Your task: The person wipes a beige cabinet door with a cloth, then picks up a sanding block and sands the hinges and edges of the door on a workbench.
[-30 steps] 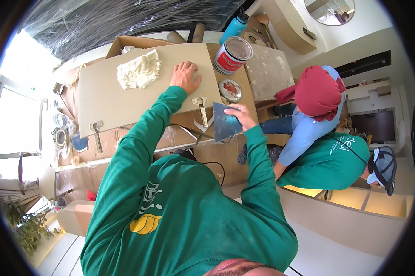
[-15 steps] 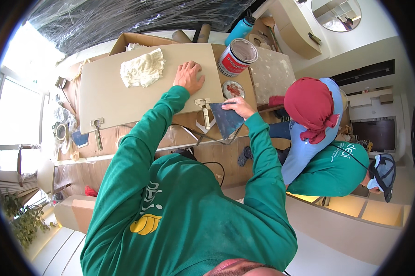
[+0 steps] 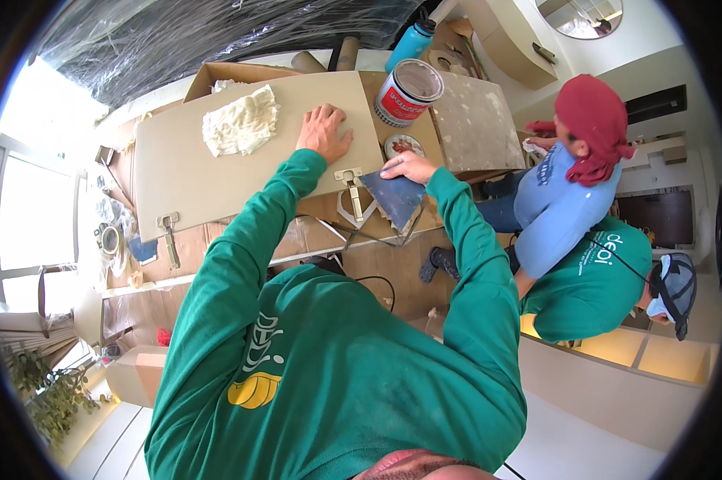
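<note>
My left hand [image 3: 324, 133] rests on a beige cabinet door [image 3: 177, 164], fingers loosely spread and nothing in them. A crumpled cream cloth [image 3: 241, 120] lies on the door to the left of that hand. In my right hand [image 3: 410, 168] is a dark blue sheet of sandpaper [image 3: 394, 196], pinched at its upper corner and hanging past the door's right end. Close by, a metal hinge [image 3: 351, 182] is fixed at the door's near edge. A second hinge [image 3: 169, 232] sits farther left.
A paint can [image 3: 409, 92] and a round lid [image 3: 403, 146] with reddish smears stand right of the door. Behind are a blue bottle [image 3: 413, 42] and a cardboard box [image 3: 205, 80]. Two people, one in a red head covering [image 3: 591, 120], one in a cap [image 3: 674, 292], are at right.
The person in the red head covering has risen and shifted right. My right hand has moved slightly left with the sandpaper. My left hand stays on the door.
</note>
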